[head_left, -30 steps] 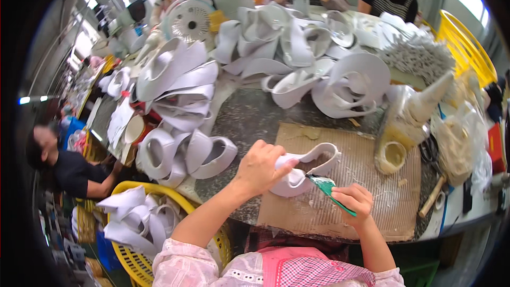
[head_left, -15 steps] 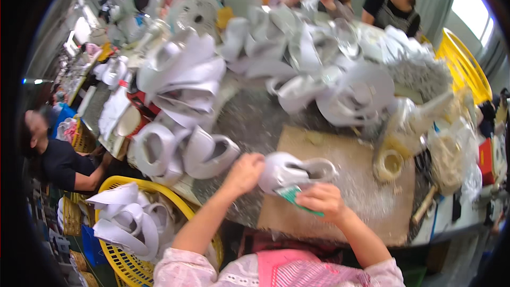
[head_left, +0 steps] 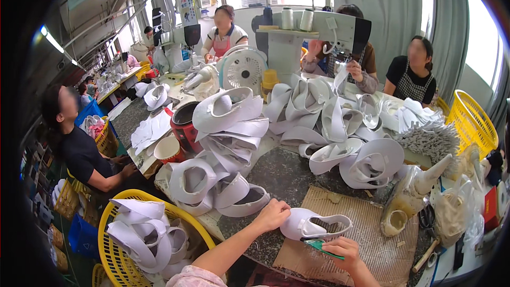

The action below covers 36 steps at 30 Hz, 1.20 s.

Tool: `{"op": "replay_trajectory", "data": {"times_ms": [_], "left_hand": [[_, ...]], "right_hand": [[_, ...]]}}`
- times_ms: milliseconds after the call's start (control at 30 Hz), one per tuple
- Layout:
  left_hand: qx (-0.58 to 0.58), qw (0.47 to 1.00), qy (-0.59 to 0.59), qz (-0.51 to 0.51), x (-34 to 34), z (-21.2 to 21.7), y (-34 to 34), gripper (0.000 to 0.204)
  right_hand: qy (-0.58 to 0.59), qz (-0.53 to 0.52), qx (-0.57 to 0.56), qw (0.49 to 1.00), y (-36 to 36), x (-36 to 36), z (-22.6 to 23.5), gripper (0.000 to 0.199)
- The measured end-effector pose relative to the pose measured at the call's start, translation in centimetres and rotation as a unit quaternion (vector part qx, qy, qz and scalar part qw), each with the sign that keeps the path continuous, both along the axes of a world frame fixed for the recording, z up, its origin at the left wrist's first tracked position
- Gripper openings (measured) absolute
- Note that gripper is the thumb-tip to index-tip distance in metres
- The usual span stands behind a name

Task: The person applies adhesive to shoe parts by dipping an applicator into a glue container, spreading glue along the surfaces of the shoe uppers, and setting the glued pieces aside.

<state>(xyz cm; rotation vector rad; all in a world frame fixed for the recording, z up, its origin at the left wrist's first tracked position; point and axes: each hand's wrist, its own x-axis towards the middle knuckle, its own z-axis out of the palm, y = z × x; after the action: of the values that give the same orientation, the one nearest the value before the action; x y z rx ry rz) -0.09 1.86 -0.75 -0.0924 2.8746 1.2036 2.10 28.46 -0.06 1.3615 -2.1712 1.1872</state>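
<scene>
Your left hand (head_left: 272, 214) was curled against the heel end of a white shoe upper (head_left: 314, 225), fingers bent and pressing it down. The shoe upper lay on its side on a brown mat (head_left: 366, 228) on the desk (head_left: 281, 175). Your right hand (head_left: 345, 248) was closed around a green brush (head_left: 321, 245), whose tip met the lower edge of the shoe upper. A yellow basket (head_left: 114, 255) of white pieces stood beside your left forearm.

Two yellow baskets (head_left: 114, 244) (head_left: 470, 122), one white fan (head_left: 243, 69), two thread cones (head_left: 287, 18) and five people are showing.
</scene>
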Motion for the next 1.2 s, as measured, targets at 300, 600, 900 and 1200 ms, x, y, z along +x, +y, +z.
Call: {"op": "replay_trajectory", "data": {"times_ms": [300,600,900,1200], "left_hand": [[0.368,0.911,-0.183,-0.041,0.5,-0.8,-0.9,0.018],[0.545,0.811,-0.214,-0.008,2.2,-0.2,-1.3,0.026],[0.548,0.826,-0.127,-0.029,2.7,-0.6,0.5,0.013],[0.489,0.870,-0.052,0.034,3.2,-3.0,0.9,0.008]], "right_hand": [[0.002,-0.018,-0.028,0.999,0.5,1.0,0.0,0.021],[-0.011,-0.048,-0.055,0.997,-0.1,1.4,1.6,0.016],[-0.044,-0.061,-0.105,0.992,0.0,2.6,2.5,0.011],[0.062,-0.040,-0.025,0.997,-2.4,2.0,0.3,0.012]]}}
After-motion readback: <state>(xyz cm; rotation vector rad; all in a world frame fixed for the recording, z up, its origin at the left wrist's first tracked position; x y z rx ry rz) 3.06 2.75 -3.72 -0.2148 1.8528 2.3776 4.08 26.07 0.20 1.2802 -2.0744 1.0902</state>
